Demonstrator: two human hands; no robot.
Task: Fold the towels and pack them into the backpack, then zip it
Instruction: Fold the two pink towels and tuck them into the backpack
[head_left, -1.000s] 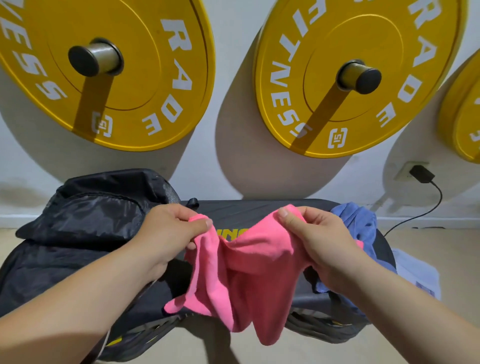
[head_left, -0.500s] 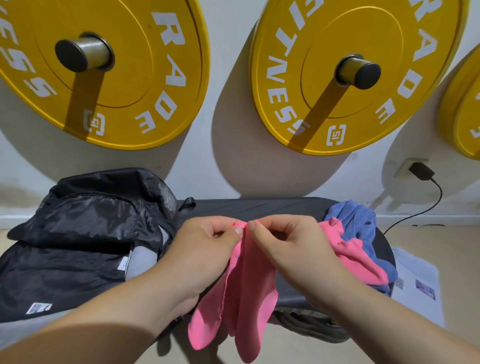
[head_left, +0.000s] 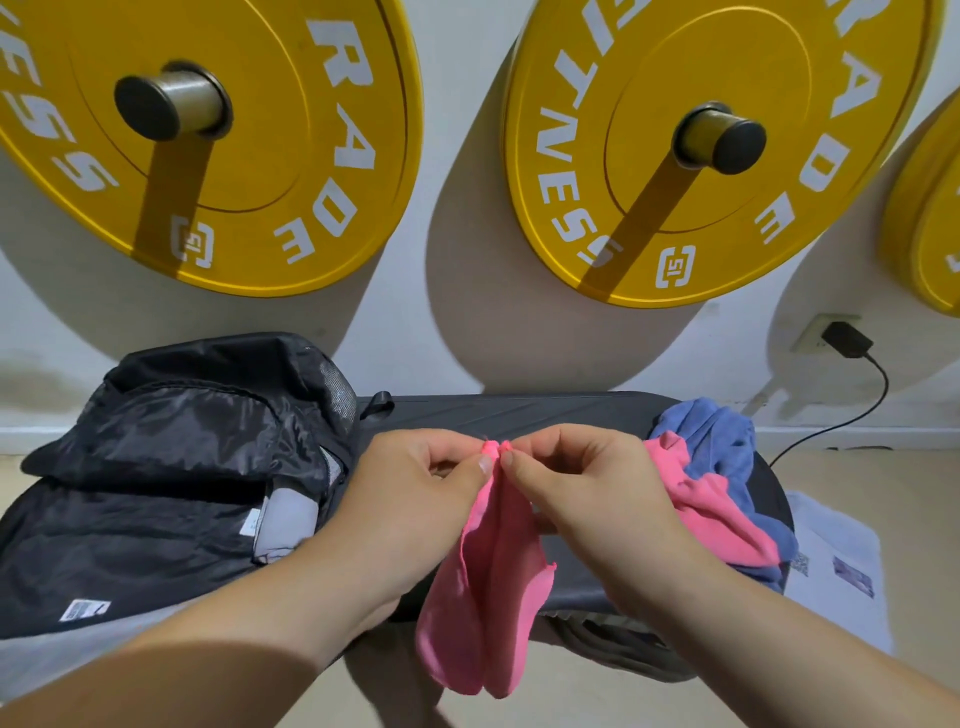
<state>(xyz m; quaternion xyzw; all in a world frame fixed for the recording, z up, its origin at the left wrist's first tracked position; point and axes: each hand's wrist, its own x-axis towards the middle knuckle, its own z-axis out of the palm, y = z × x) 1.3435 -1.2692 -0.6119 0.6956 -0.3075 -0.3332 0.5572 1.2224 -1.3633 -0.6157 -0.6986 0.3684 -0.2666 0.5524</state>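
A: hand state?
B: left hand (head_left: 415, 499) and right hand (head_left: 587, 493) are both curled. Each pinches the top edge of a thin soft pink cloth towel (head_left: 488, 597) between thumb and forefinger. The two pinch points touch, thumb tips almost together
A: towel shape?
B: doubled lengthwise. It hangs limp below both hands in two rounded lobes, matte fabric with a slightly wavy edge on the right-hand side
A: bag?
B: black crinkly nylon backpack (head_left: 171, 467) sits left of the left hand, slumped with glossy creases. A grey lining panel shows just beside the left wrist, and there's a small white label (head_left: 83, 609) on the near face. The left forearm covers its right edge. Can't tell the zip state
A: other towels?
B: crumpled second pink towel (head_left: 711, 509) just right of the right hand, lying on a rumpled blue towel (head_left: 722, 441). Both are on the end of a smooth dark grey bench pad (head_left: 519, 410) that runs behind both hands
A: surroundings?
B: round yellow weight plates (head_left: 249, 156) with white lettering hang on steel pegs (head_left: 197, 98) on the wall above the hands. A black charger plug (head_left: 849, 338) sits in a wall socket up and right of the right hand, with a thin cable running down. A white printed paper sheet (head_left: 841, 561) lies on the floor right of the right forearm
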